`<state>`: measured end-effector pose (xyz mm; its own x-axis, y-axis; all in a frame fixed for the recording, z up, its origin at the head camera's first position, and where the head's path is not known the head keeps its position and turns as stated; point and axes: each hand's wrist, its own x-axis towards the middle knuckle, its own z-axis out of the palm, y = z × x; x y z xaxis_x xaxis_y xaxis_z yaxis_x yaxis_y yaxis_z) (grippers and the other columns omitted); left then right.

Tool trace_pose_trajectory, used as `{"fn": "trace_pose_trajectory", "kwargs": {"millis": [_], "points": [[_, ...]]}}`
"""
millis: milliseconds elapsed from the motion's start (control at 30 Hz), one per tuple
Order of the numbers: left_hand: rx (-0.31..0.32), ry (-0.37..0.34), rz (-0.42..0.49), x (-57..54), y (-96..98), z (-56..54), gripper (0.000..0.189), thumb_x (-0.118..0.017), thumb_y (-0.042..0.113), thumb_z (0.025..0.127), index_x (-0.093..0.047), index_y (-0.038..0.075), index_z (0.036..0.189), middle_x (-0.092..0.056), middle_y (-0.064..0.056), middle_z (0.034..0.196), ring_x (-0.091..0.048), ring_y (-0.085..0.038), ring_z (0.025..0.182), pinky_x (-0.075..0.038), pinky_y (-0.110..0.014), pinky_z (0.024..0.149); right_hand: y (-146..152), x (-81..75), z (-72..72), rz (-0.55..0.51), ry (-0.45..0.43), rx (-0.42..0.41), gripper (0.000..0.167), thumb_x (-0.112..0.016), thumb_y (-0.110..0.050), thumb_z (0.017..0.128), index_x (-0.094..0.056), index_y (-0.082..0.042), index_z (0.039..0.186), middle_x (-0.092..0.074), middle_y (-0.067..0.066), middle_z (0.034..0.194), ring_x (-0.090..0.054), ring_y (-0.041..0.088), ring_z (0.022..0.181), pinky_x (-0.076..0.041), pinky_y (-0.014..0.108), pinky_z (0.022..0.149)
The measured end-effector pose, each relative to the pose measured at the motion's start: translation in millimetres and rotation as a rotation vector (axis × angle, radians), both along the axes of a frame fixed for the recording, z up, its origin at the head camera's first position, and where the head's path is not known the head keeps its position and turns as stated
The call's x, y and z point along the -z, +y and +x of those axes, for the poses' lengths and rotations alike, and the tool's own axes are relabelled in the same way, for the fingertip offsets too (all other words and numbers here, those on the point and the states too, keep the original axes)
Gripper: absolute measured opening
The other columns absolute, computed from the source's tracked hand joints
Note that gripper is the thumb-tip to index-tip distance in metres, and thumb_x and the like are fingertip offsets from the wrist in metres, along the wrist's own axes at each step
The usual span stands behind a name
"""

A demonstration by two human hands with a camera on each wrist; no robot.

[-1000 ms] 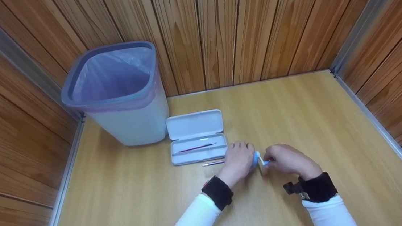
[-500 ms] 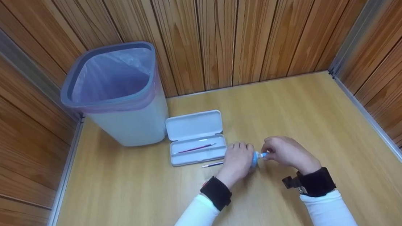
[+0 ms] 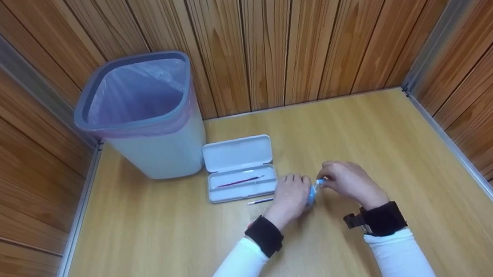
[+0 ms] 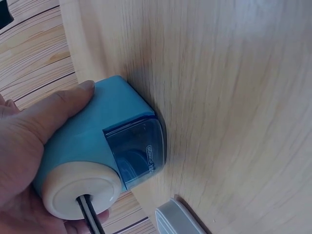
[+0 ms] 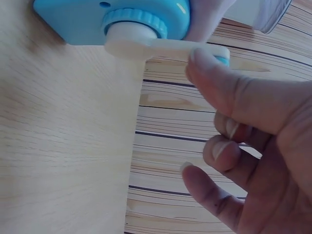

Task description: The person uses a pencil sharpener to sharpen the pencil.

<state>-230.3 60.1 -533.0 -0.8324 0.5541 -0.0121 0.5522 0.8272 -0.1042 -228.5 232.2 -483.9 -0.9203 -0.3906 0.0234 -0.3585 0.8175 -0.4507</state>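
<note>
A blue crank pencil sharpener (image 4: 105, 117) with a dark see-through shavings drawer stands on the table. My left hand (image 3: 292, 197) grips its body from above, the thumb along one side in the left wrist view. A dark striped pencil (image 4: 90, 214) is stuck into the round cream-coloured front, and its other end shows left of my hand in the head view. On the opposite side, my right hand (image 3: 349, 184) pinches the blue knob of the white crank (image 5: 170, 47) between thumb and index finger. The other right fingers are loosely bent, apart from the crank.
An open white pencil case (image 3: 242, 193) lies left of the hands, with a red pencil (image 3: 239, 181) inside. Behind it to the left stands a bin (image 3: 158, 153) lined with a bag. Wood-panelled walls (image 3: 265, 43) border the table at the back and sides.
My right hand has carried the crank knob round, upward and away from me in the head view. My left hand keeps its hold on the sharpener, and the pencil stays in it.
</note>
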Motion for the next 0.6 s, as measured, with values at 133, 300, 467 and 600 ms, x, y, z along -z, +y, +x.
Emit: {"fn": "trace_pose_trajectory", "kwargs": {"millis": [133,300,467,600], "points": [[0.012,-0.009,0.007,0.8,-0.8,-0.6,0.048,-0.068,0.044,0.088,-0.057,0.012,0.123,-0.061,-0.004,0.106,-0.056,-0.019,0.096,-0.046,-0.033,0.08,-0.3,1.9,-3.9,-0.003,0.002,-0.001,0.015,-0.077,-0.008,0.083,-0.077,-0.014,0.097,-0.063,-0.007,0.085,-0.059,0.013,0.076,-0.051,0.034,0.069],[0.015,0.015,0.0,1.0,-1.5,-0.7,0.05,-0.068,0.046,0.088,-0.057,0.012,0.123,-0.062,-0.004,0.106,-0.057,-0.019,0.096,-0.046,-0.032,0.079,-0.7,1.6,-7.8,0.027,0.023,-0.008,0.015,-0.079,-0.01,0.082,-0.079,-0.014,0.097,-0.058,-0.007,0.08,-0.053,0.014,0.069,-0.046,0.031,0.063],[0.007,0.047,-0.01,1.8,-2.0,0.0,0.053,-0.069,0.049,0.085,-0.058,0.013,0.122,-0.062,-0.003,0.104,-0.058,-0.019,0.095,-0.047,-0.032,0.076,-2.1,5.1,-12.0,0.059,0.055,-0.009,0.015,-0.078,-0.012,0.084,-0.079,-0.012,0.099,-0.054,-0.006,0.077,-0.048,0.014,0.065,-0.041,0.029,0.057],[0.002,0.016,-0.004,1.0,-1.7,-0.2,0.049,-0.064,0.048,0.089,-0.057,0.013,0.122,-0.061,-0.004,0.104,-0.056,-0.019,0.094,-0.047,-0.032,0.078,-3.8,6.4,-14.2,0.044,0.021,0.03,0.016,-0.077,-0.011,0.084,-0.079,-0.012,0.1,-0.056,-0.005,0.079,-0.05,0.016,0.066,-0.043,0.03,0.059]]}}
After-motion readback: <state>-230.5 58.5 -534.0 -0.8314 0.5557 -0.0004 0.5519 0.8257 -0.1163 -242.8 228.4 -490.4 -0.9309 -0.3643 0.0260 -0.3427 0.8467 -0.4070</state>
